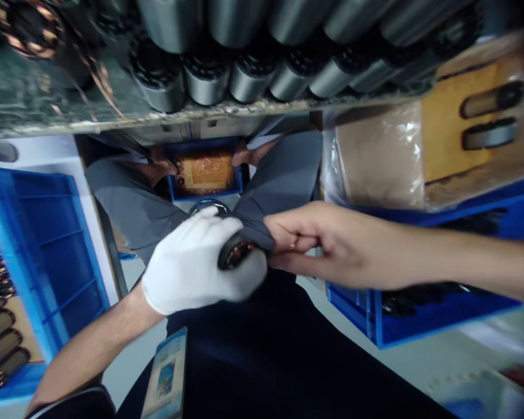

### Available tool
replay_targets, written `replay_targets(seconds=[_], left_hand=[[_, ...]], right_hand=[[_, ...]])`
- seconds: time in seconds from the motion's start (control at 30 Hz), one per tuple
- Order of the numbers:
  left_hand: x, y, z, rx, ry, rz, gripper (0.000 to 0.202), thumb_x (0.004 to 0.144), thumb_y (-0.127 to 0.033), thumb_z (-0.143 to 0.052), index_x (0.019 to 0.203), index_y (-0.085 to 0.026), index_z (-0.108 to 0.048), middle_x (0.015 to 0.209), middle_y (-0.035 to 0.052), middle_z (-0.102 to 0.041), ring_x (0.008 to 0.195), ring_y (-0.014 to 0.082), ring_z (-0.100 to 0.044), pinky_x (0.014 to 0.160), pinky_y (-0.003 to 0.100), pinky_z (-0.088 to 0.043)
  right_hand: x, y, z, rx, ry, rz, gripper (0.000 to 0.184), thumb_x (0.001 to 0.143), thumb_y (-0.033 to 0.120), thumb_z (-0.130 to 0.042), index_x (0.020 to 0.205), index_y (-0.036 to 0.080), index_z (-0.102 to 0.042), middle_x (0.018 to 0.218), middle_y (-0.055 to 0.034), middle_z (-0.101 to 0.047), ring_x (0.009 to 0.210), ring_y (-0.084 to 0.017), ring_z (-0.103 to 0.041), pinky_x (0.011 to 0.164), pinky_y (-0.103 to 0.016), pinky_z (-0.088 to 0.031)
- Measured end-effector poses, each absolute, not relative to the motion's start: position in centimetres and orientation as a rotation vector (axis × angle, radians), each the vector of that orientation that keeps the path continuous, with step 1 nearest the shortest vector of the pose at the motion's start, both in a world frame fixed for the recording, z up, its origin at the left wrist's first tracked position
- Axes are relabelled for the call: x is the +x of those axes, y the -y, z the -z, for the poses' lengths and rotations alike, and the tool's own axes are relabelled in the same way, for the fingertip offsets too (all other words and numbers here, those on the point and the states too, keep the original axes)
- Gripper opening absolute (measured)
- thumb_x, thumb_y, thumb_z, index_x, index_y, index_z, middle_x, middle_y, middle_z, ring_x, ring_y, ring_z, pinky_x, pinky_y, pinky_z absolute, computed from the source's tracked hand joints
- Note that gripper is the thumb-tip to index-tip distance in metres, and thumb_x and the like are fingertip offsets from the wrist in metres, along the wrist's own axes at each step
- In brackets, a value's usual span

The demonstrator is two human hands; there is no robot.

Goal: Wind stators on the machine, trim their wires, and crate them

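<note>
Ahead ran a mottled green bench [9, 107], a blue crate [353, 314] below right. Over the lap [286, 177], the bare right hand [317, 244], fingers pinched together, was just beside the gloved left hand [192, 267], which grasped a dark, copper-ended cylinder [236, 251]; blur obscured whether the right held anything.

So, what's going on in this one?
A seated person holds a dark cylinder with copper windings in the gloved left hand. The bare right hand is right beside it, fingers bent; blur hides whether it grips anything. More cylinders stand in rows on the bench in front, a bin with copper bits sits below, and blue crates flank the person.
</note>
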State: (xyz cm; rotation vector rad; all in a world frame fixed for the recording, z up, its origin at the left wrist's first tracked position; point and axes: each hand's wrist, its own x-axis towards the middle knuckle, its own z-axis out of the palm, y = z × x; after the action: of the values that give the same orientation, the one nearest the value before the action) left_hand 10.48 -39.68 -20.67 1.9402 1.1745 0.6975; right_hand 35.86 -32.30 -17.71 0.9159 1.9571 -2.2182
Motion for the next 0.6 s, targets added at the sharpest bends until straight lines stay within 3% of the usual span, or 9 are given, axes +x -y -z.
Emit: replay_targets(seconds=[0.07, 0.13, 0.17, 0.23, 0.3, 0.33, 0.4, 0.53, 0.6], left_hand=[[10.1, 41.2, 21.1, 1.526, -1.193, -0.627, 0.032, 0.093, -0.034, -0.078, 0.121, -0.023, -0.070, 0.100, 0.0041, -0.080, 0.083, 0.0237, -0.078, 0.082, 0.037, -0.066], [9.4, 42.6, 21.8, 1.081, -1.122, -0.593, 0.045, 0.095, -0.034, -0.079, 0.136, -0.025, -0.064, 0.101, 0.0011, -0.077, 0.073, 0.0186, -0.073, 0.072, 0.032, -0.063], [9.0, 43.1, 22.2, 0.936, -1.100, -0.615, 0.056, 0.094, -0.033, -0.082, 0.145, -0.025, -0.061, 0.109, 0.0022, -0.078, 0.078, 0.0189, -0.075, 0.076, 0.033, -0.065], [7.8, 43.9, 22.9, 0.810, -1.103, -0.748, 0.080, 0.092, -0.035, -0.087, 0.163, -0.026, -0.051, 0.142, 0.0102, -0.075, 0.115, 0.0271, -0.079, 0.106, 0.043, -0.066], [6.6, 44.8, 23.3, 0.775, -1.139, -0.931, 0.091, 0.097, -0.044, -0.085, 0.175, -0.024, -0.042, 0.173, 0.0149, -0.058, 0.158, 0.0353, -0.060, 0.138, 0.051, -0.045], [6.0, 45.3, 23.4, 0.744, -1.153, -1.010, 0.090, 0.102, -0.049, -0.081, 0.177, -0.024, -0.040, 0.180, 0.0146, -0.051, 0.169, 0.0362, -0.048, 0.145, 0.052, -0.034], [4.9, 46.3, 23.4, 0.673, -1.208, -1.120, 0.087, 0.105, -0.053, -0.079, 0.178, -0.025, -0.040, 0.184, 0.0127, -0.048, 0.175, 0.0353, -0.041, 0.149, 0.051, -0.027], [3.0, 47.9, 23.3, 0.633, -1.447, -1.218, 0.080, 0.096, -0.038, -0.091, 0.166, -0.030, -0.055, 0.171, 0.0090, -0.064, 0.165, 0.0328, -0.057, 0.142, 0.049, -0.042], [2.0, 48.5, 23.3, 0.657, -1.580, -1.253, 0.071, 0.092, -0.032, -0.092, 0.157, -0.031, -0.063, 0.168, 0.0073, -0.068, 0.161, 0.0317, -0.061, 0.138, 0.049, -0.047]], right_hand=[[35.2, 32.4, 17.0, 0.760, -2.655, 1.656, 0.035, 0.120, 0.023, -0.053, 0.085, 0.023, -0.057, 0.076, 0.0041, -0.053, 0.063, -0.013, -0.044, 0.058, -0.031, -0.032], [34.1, 31.9, 16.4, 0.596, -3.027, 1.140, 0.038, 0.119, 0.013, -0.046, 0.085, 0.024, -0.058, 0.077, 0.0023, -0.053, 0.065, -0.016, -0.049, 0.062, -0.034, -0.035], [33.4, 31.3, 16.2, 0.548, -3.108, 0.977, 0.036, 0.120, 0.015, -0.046, 0.089, 0.024, -0.060, 0.080, 0.0009, -0.056, 0.069, -0.017, -0.054, 0.065, -0.035, -0.039], [30.9, 29.8, 15.8, 0.500, -3.203, 0.780, 0.024, 0.122, 0.027, -0.051, 0.106, 0.022, -0.067, 0.093, -0.0039, -0.065, 0.081, -0.022, -0.064, 0.074, -0.037, -0.048], [27.2, 28.1, 15.2, 0.490, -3.300, 0.615, 0.024, 0.120, 0.038, -0.059, 0.127, 0.018, -0.070, 0.106, -0.0091, -0.069, 0.092, -0.027, -0.068, 0.081, -0.041, -0.053], [24.8, 27.2, 15.0, 0.493, -3.346, 0.523, 0.028, 0.118, 0.039, -0.062, 0.133, 0.017, -0.069, 0.109, -0.0110, -0.070, 0.096, -0.029, -0.069, 0.084, -0.043, -0.055], [19.2, 25.3, 14.8, 0.548, -3.397, 0.316, 0.028, 0.114, 0.035, -0.067, 0.133, 0.016, -0.071, 0.114, -0.0146, -0.072, 0.102, -0.033, -0.068, 0.087, -0.047, -0.056], [7.7, 21.0, 15.9, 0.922, -3.288, 0.003, 0.031, 0.109, 0.024, -0.066, 0.136, 0.009, -0.071, 0.140, -0.0248, -0.070, 0.133, -0.044, -0.063, 0.110, -0.060, -0.053], [3.5, 19.1, 16.6, 1.026, -3.185, -0.053, 0.030, 0.105, 0.017, -0.068, 0.132, 0.006, -0.074, 0.141, -0.0264, -0.072, 0.135, -0.044, -0.062, 0.115, -0.062, -0.050]])
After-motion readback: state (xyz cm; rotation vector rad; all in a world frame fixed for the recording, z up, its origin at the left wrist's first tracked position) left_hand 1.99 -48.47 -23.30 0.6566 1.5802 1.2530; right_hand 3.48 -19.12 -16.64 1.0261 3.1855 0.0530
